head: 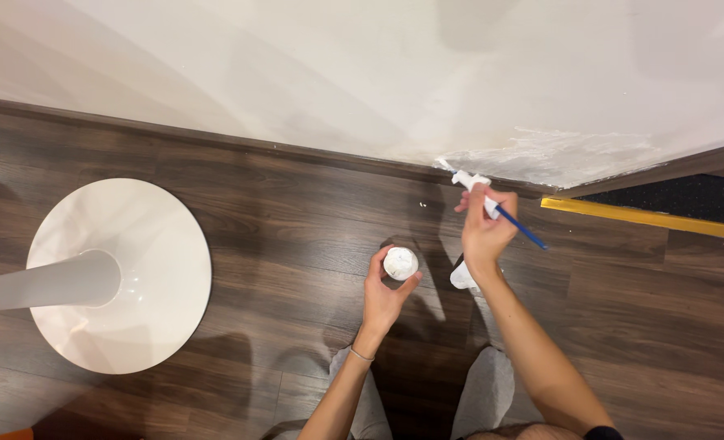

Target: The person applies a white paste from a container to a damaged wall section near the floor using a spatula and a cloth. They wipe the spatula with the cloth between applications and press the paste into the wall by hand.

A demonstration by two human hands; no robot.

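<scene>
Dark wood-plank flooring [280, 204] meets a white wall [337, 65] along a brown baseboard [215, 140], seen from above by a person crouching at the corner. Their right hand [484, 228] is closed around a thin blue-handled brush [518, 226], its white-coated tip [465, 178] at the foot of the wall, just beside a rough patch of fresh white filler or paint [558, 151]. A bit of white cloth or paper [463, 277] shows below that hand; whether the fingers grip it cannot be told. The left hand [386, 289], a thin bracelet [362, 355] at its wrist, cups a small round white container [400, 262] in curled fingers, held over the floor near the brush hand. At left stands the round white base of a pedestal [134, 277], well apart from both hands. A yellow strip [647, 218] edges a dark surface at right.
</scene>
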